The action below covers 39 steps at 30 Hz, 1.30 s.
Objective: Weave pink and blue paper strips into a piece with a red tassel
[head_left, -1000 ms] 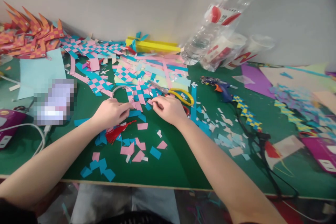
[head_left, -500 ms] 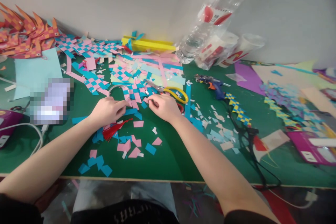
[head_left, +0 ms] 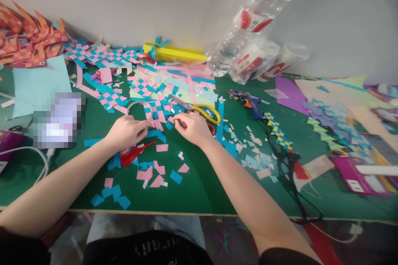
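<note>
My left hand is closed in a pinch at the lower edge of a pink-and-blue woven paper piece; what its fingertips grip is too small to make out. My right hand, also closed, has thumb and forefinger pressed together at the right of the same piece, beside a small pink bit. A roll of clear tape lies just above my left hand. Scissors with yellow handles rest above my right hand, and a red tassel lies below my left hand.
Pink and blue scraps lie in front. A phone and orange paper fish are left. A glue gun, a bottle, cups and a purple box stand or lie right.
The view has shifted slightly, so things on the table appear a little further left. Both hands keep nearly the same place and pose.
</note>
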Available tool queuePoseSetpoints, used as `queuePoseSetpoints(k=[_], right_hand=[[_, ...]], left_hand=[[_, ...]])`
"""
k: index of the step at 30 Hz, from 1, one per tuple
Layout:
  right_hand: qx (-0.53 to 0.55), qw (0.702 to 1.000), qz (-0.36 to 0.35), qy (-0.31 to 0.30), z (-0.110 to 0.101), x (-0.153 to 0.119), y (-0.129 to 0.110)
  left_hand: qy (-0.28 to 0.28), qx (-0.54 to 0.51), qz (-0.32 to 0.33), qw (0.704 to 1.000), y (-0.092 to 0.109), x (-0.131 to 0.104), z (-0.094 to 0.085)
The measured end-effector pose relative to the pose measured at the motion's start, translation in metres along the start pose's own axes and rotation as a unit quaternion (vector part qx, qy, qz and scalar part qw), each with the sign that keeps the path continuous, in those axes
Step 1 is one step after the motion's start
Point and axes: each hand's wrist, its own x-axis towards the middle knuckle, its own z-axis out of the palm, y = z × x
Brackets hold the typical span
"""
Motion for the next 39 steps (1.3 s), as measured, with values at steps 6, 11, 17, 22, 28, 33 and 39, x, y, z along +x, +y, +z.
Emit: queuePoseSetpoints(k=[6,11,17,22,28,33,39], right_hand=[[0.003,1.0,-0.006,0.002,-0.0009,0.0,0.0004],[0.009,1.0,-0.005,-0.007,-0.0018,0.0008,0.0004],[0.017,1.0,-0.003,-0.003,-0.0041,0.0023,-0.0013],[0.021,1.0,0.001,0.0,-0.0025,0.0022,-0.0004],[0.015,1.0,-0.008,0.01,-0.0002,0.0023,0.0002],[0.01,1.0,-0.007,0.009,-0.0008,0.0028,-0.0005],[0.009,1.0,-0.004,0.001,-0.0008,0.0021,-0.0003]], left_hand=[[0.003,-0.014,-0.005,1.0,-0.0008,-0.0005,-0.0001],[0.009,-0.031,0.0,0.999,-0.0008,0.0006,-0.0019],[0.005,-0.043,0.0,0.999,-0.0016,0.0005,-0.0033],[0.005,-0.051,-0.006,0.999,-0.0016,-0.0002,-0.0048],[0.02,-0.054,-0.006,0.998,-0.0003,0.0001,-0.0061],[0.025,-0.064,-0.001,0.998,-0.0003,-0.0006,-0.0058],[0.026,-0.056,-0.001,0.998,0.0008,-0.0013,-0.0049]])
